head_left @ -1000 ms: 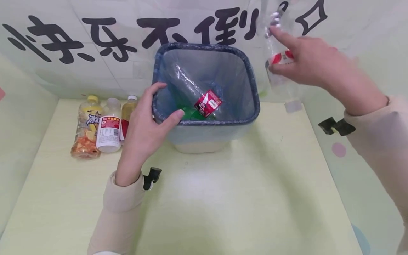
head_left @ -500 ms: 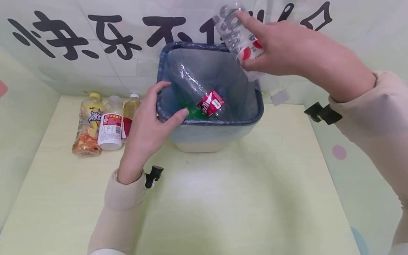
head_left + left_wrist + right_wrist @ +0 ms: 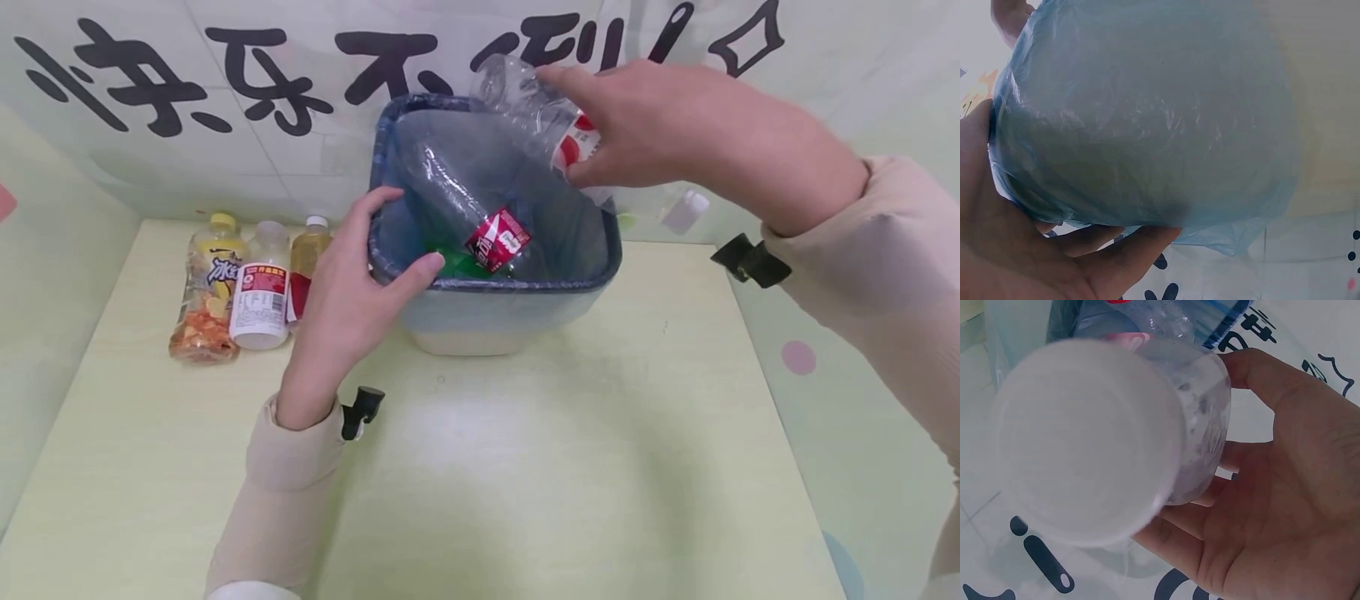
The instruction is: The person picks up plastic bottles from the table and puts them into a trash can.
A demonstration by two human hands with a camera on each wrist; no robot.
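My left hand [image 3: 341,296] grips the left near corner of a trash bin [image 3: 510,308] lined with a blue plastic bag, thumb over the rim. The left wrist view shows its fingers against the bagged wall [image 3: 1147,144]. My right hand [image 3: 660,125] holds a clear plastic bottle [image 3: 525,104] with a red and white label, tilted over the bin's far right rim. Its white cap [image 3: 1088,444] looms close in the right wrist view. Inside the bin lie a clear bottle with a red label [image 3: 498,240] and a green item [image 3: 461,265], mostly hidden.
Left of the bin, on the pale table [image 3: 480,467], lie a yellow-capped bottle [image 3: 210,287], a white-bottomed bottle [image 3: 260,292] and an amber one [image 3: 309,250] partly behind my left hand. A wall with black lettering [image 3: 270,79] rises behind.
The clear bottle in my right hand has moved left from beside the bin to over its rim, tipping its base leftward. My left hand stays on the bin.
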